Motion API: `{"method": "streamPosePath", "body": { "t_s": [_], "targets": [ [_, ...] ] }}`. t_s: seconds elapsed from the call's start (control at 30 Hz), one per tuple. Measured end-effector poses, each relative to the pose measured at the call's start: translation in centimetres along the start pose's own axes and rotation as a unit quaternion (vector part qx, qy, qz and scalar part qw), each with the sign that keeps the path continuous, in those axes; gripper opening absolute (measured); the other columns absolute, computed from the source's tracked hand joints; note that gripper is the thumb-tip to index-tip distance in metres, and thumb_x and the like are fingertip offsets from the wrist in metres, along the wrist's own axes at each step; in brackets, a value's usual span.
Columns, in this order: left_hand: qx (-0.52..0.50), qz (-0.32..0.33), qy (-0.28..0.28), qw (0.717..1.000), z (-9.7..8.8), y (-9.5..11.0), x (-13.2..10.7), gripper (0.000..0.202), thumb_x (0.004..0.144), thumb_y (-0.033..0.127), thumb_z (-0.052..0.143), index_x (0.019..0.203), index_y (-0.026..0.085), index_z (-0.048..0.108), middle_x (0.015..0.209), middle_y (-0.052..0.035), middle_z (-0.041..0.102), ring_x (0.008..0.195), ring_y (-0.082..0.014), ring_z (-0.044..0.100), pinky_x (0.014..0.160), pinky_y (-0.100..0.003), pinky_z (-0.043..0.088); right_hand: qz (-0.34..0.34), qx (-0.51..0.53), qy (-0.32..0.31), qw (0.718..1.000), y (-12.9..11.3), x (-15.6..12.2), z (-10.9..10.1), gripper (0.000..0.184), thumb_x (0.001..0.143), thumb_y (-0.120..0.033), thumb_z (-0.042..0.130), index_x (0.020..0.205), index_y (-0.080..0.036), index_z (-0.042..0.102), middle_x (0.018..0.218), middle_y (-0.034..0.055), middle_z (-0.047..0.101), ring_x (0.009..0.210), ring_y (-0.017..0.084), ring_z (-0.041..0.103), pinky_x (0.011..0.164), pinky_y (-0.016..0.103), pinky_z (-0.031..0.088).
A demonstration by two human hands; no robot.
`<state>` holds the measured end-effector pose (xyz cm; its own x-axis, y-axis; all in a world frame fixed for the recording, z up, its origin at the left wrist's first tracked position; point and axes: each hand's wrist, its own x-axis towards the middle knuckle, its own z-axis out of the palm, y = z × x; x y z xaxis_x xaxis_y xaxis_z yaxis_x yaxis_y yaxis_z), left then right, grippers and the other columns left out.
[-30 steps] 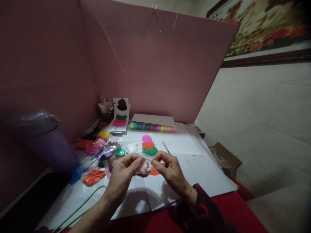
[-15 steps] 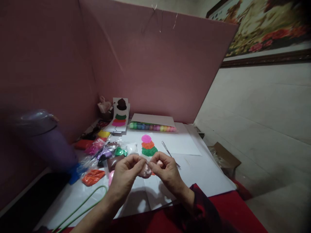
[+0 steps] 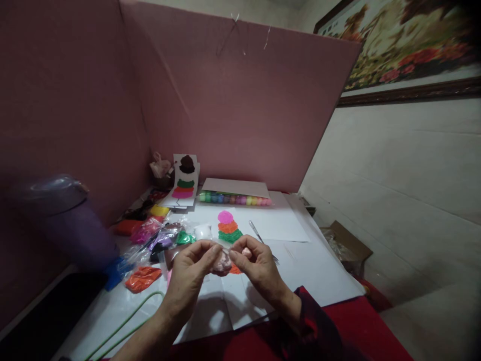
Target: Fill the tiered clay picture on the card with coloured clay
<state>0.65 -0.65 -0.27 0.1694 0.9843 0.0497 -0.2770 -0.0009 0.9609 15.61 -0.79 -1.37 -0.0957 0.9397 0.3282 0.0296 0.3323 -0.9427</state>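
Observation:
Both hands meet over the white paper in the head view. My left hand (image 3: 193, 265) is closed, thumb and fingers pinching a mottled pale pink lump of modelling clay (image 3: 221, 264). Close against its right side, my right hand (image 3: 259, 260) is closed too, thumb and forefinger pinched at the lump's edge. A small pale pink bit of clay (image 3: 247, 252) shows among the right fingers. Just beyond the hands lies a paper figure (image 3: 229, 228) filled in pink, orange and green; the hands cover its lower part. Pointed metal tweezers (image 3: 257, 230) lie to the right of it.
Bagged coloured clay, including an orange packet (image 3: 143, 279) and a green one (image 3: 186, 237), crowds the left. A purple bottle (image 3: 77, 225) stands farther left. Behind are a pack of coloured clay (image 3: 236, 198) and a coloured picture card (image 3: 184, 180). A green cord (image 3: 131, 316) lies in front.
The hands stay pinched on the clay and have barely moved. More of the lump shows between them, and the view has shifted slightly.

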Motion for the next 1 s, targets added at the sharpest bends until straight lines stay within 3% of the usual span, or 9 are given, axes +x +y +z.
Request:
{"method": "streamPosePath", "body": {
  "t_s": [0.1,0.23,0.53,1.0],
  "targets": [
    [-0.002,-0.004,-0.014,1.0,0.09,0.13,-0.11,0.018,0.074,0.03,0.067,0.082,0.014,0.065,0.067,-0.0038,0.067,0.061,-0.0153,0.062,0.057,-0.025,0.052,-0.002,-0.017,0.002,1.0,-0.1,-0.03,-0.02,0.018,0.077,-0.028,0.06,0.066,-0.017,0.051,0.05,-0.0086,0.033,0.044,0.006,0.026,0.041,0.019,0.023],
    [0.022,-0.009,-0.033,0.999,-0.03,0.05,-0.07,0.016,0.073,0.029,0.069,0.076,0.013,0.065,0.064,-0.0034,0.066,0.059,-0.0145,0.06,0.057,-0.026,0.052,-0.001,-0.025,-0.021,0.999,0.08,-0.14,-0.08,0.018,0.078,-0.03,0.06,0.068,-0.017,0.051,0.051,-0.0081,0.035,0.044,0.006,0.027,0.041,0.019,0.022],
    [0.017,-0.005,-0.035,0.999,-0.2,-0.27,0.11,0.016,0.074,0.028,0.069,0.076,0.013,0.064,0.061,-0.0027,0.066,0.056,-0.0133,0.06,0.057,-0.026,0.051,-0.012,-0.028,-0.004,1.0,-0.36,-0.08,0.02,0.018,0.077,-0.029,0.059,0.065,-0.018,0.05,0.05,-0.0088,0.033,0.043,0.006,0.027,0.04,0.019,0.024],
    [0.052,0.022,-0.037,0.998,0.11,-0.19,0.14,0.015,0.074,0.027,0.067,0.07,0.013,0.061,0.057,-0.0021,0.064,0.055,-0.013,0.058,0.056,-0.024,0.047,-0.023,-0.01,-0.018,1.0,0.1,-0.2,0.05,0.019,0.079,-0.028,0.061,0.066,-0.017,0.051,0.057,-0.0043,0.049,0.047,0.008,0.045,0.044,0.02,0.037]
  ]
}}
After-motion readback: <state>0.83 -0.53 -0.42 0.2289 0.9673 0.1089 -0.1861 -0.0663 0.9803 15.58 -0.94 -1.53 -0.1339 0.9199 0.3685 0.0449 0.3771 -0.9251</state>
